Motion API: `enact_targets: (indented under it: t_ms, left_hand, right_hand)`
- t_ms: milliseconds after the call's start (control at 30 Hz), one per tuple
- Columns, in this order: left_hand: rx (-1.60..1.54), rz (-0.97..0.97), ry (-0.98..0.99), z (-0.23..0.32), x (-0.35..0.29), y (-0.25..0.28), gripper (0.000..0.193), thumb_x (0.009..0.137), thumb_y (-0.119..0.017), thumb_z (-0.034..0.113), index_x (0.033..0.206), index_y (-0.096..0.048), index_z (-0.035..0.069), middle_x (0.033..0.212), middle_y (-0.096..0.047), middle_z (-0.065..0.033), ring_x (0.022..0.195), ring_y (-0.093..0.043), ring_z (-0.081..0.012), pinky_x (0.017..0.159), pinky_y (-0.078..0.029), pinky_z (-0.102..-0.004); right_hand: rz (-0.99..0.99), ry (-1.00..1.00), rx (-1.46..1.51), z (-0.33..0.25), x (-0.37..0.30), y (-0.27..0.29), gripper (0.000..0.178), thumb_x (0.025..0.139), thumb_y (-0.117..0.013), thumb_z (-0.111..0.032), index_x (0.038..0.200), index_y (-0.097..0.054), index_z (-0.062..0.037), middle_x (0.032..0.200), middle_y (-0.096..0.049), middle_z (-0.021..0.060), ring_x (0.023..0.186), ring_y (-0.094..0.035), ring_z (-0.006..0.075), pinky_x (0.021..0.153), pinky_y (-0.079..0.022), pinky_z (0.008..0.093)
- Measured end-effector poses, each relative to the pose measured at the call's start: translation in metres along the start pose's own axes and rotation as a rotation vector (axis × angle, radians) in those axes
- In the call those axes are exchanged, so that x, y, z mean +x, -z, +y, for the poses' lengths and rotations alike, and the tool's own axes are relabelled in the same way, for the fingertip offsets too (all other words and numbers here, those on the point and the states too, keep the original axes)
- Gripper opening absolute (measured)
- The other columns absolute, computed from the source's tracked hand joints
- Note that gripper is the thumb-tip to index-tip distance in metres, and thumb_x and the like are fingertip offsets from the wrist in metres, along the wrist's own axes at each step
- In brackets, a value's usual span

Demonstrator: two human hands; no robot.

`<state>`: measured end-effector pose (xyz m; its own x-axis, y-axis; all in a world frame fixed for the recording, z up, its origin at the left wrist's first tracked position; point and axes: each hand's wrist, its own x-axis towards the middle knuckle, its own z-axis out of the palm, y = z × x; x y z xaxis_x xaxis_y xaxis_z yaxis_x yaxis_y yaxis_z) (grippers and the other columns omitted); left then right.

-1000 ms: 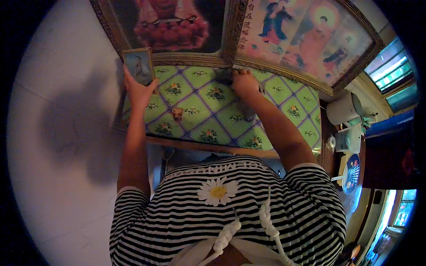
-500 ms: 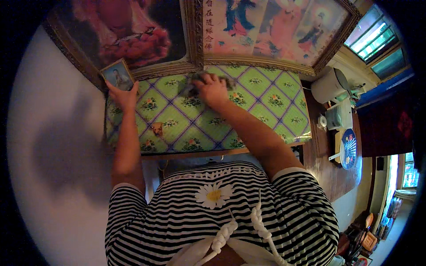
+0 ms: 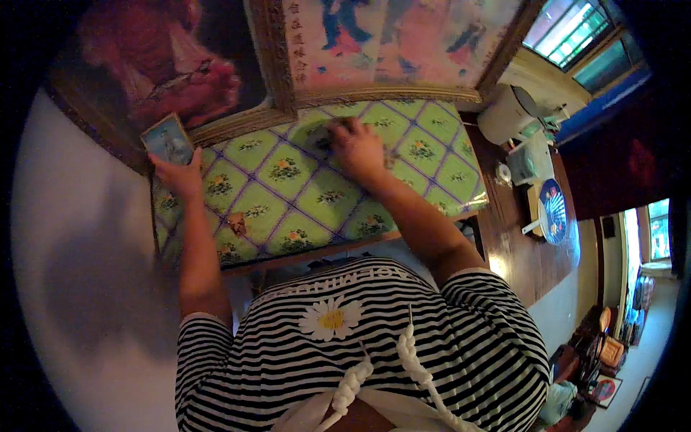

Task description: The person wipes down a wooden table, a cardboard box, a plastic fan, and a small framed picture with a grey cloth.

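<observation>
At the far left of the green flowered table cover, my left hand grips a small framed picture by its lower part. The picture stands tilted in front of a large framed painting. Farther right, my right hand is closed on a dark cloth and presses it onto the cover near the back edge. Most of the cloth is hidden under the fingers. A small brown object, its kind unclear, lies on the cover near the front left.
A second large framed picture stands along the back. To the right, a brown table bears a white bucket-like container, a clear plastic box, a tape roll and a blue hand fan. A white wall borders the left side.
My right hand has slid the cloth rightward along the back of the cover. My left hand keeps its hold on the small framed picture. The whole view has shifted a little.
</observation>
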<state>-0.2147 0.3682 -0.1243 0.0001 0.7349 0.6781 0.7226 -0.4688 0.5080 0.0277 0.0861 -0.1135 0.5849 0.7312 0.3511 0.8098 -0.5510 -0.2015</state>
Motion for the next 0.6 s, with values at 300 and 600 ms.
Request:
enact_targets:
  t_ms: [300,600]
  left_hand:
    - [0.014,0.009,-0.043,-0.007,0.001,-0.006,0.112,0.054,-0.075,0.053,0.134,-0.016,0.002,0.127,-0.033,-0.0263,0.115,-0.035,-0.0408,0.093,-0.032,-0.0483]
    - [0.022,-0.08,0.046,0.01,-0.006,0.004,0.114,0.055,-0.072,0.058,0.136,-0.012,0.005,0.13,-0.029,-0.0245,0.117,-0.033,-0.039,0.092,-0.032,-0.0504]
  right_hand:
    - [0.044,-0.125,-0.106,0.054,0.007,0.005,0.038,0.076,-0.055,-0.028,0.113,-0.052,-0.0287,0.115,-0.047,0.0037,0.11,-0.042,0.0275,0.092,-0.027,0.0574]
    - [0.173,-0.364,-0.239,0.142,-0.038,0.026,0.035,0.079,-0.052,-0.029,0.114,-0.052,-0.0267,0.114,-0.049,0.0078,0.11,-0.042,0.0307,0.091,-0.028,0.0569]
